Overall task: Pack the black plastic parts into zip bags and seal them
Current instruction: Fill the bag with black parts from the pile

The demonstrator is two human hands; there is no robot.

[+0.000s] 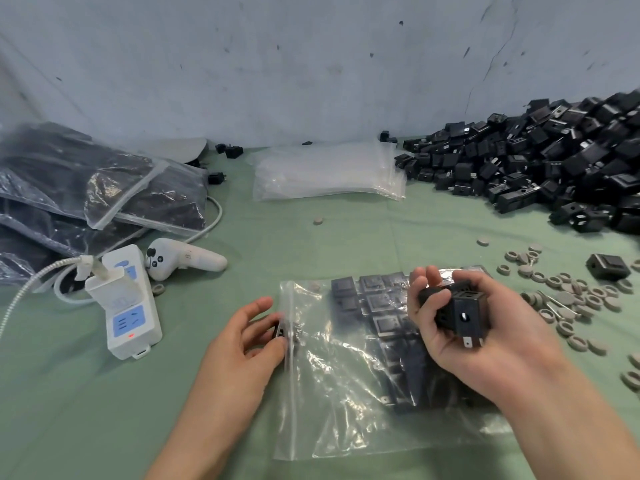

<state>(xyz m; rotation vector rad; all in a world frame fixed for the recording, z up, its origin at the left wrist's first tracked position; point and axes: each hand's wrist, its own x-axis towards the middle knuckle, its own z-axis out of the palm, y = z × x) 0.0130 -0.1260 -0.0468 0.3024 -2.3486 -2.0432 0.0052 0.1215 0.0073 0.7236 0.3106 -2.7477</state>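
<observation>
Clear plastic zip bag: lies flat on the table, its zip mouth running along its left edge, rows of black parts packed in its far right half.
Table: covered in green cloth, with a pale wall along the far edge.
Left hand: at the bag's mouth, fingers partly curled, thumb and fingertips pinching a small black part right at the zip edge.
Right hand: raised above the bag's right half, palm up, fingers closed around a cluster of black plastic parts; metal prongs show at the lower end.
Loose pile: a large heap of the same black parts, far beyond the right fingers, against the wall at the table's right edge.
Empty bags: a stack of clear bags well beyond both hands, near the wall.
Filled bags: several packed bags heaped far left of the left fingers.
Power strip: white, with a plug and cable, left of the left fingers.
Controller: white, just beyond the power strip.
Grey rings: scattered on the cloth right of the right fingers, with one stray black part among them.
Open room: bare green cloth between the hands and the empty bags, and along the near left edge.
</observation>
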